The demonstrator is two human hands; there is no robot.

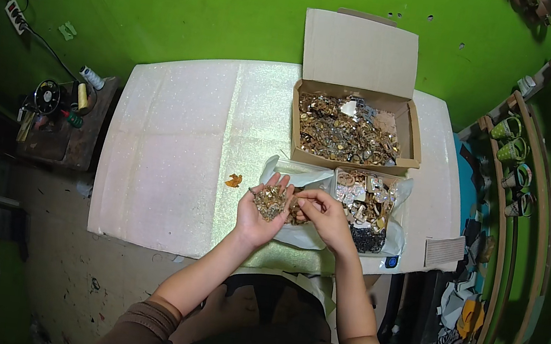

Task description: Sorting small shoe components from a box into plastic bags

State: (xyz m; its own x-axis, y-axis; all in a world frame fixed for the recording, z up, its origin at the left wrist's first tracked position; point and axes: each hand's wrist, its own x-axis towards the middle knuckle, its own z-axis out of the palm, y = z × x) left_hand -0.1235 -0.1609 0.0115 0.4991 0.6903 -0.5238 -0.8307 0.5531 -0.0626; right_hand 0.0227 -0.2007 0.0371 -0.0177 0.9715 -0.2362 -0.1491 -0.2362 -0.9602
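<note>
Small gold-and-silver metallic pieces [270, 202] heaped in cupped left hand [258, 217], palm up, fingers extended, pile borne loosely. Right hand [323, 217] narrowed to thumb-and-finger pinch just beside pile; whether piece is gripped cannot be told. Pieces judged light, stiff, slippery, easily spilled; best taken singly, by edges. Beyond: lid-raised cardboard box [354, 165], crowded with similar pieces. Below: sparkly white cloth [166, 149].
</note>
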